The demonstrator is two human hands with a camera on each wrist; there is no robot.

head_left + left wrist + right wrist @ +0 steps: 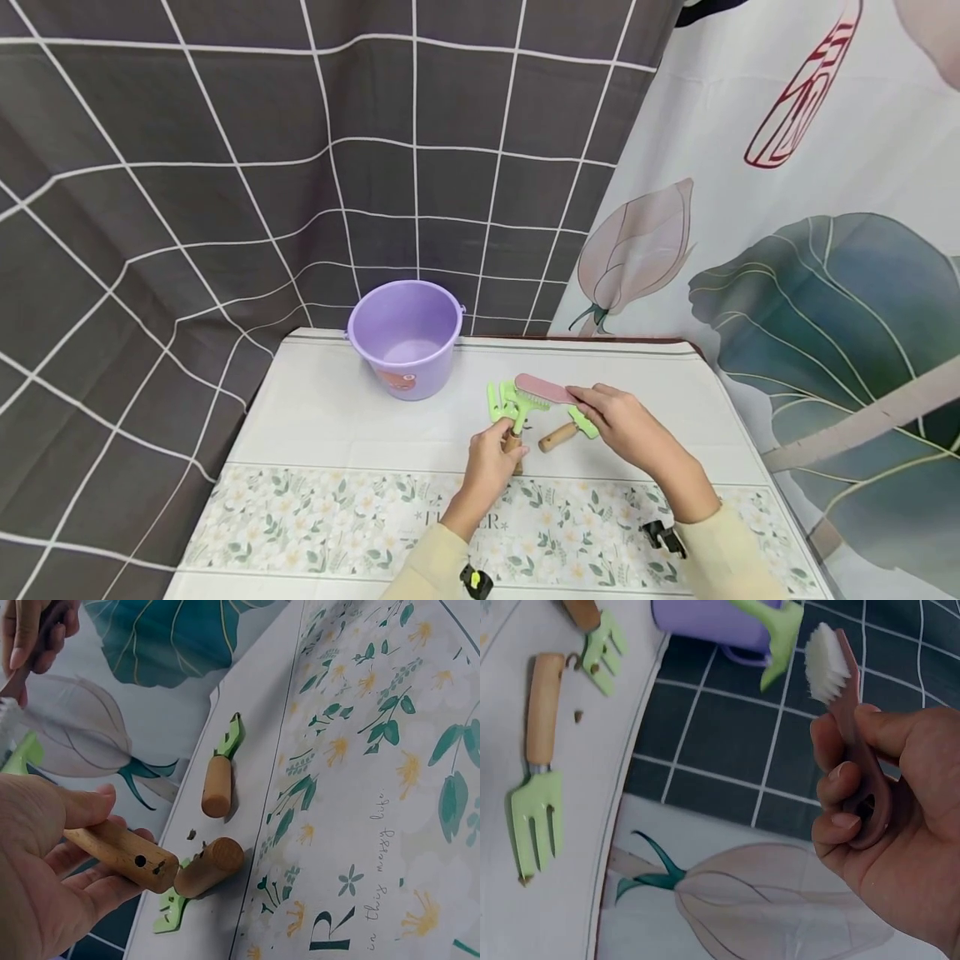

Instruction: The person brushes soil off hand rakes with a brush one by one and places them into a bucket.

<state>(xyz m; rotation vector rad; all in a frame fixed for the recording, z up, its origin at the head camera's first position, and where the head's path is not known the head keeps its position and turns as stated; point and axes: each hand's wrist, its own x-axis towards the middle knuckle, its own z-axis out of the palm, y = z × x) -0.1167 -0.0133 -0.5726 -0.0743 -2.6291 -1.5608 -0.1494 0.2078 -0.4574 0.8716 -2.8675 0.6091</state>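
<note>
My left hand [491,458] grips the wooden handle [124,859] of a small hand rake, whose green toothed head [523,402] points away from me. My right hand [618,421] holds a pink scrub brush [543,389] by its looped handle. Its white bristles [826,664] face the rake head, close to it; contact cannot be made out. One green hand fork [536,817] with a wooden handle lies on the table near my right hand. Another green fork [493,404] lies beside the rake, partly behind it in the head view.
A purple bucket [438,367] stands at the back of the white table, left of the tools. Small brown crumbs [578,716] lie near the forks. A floral strip [322,517] crosses the table's front. Dark checked and white printed curtains hang behind the back edge.
</note>
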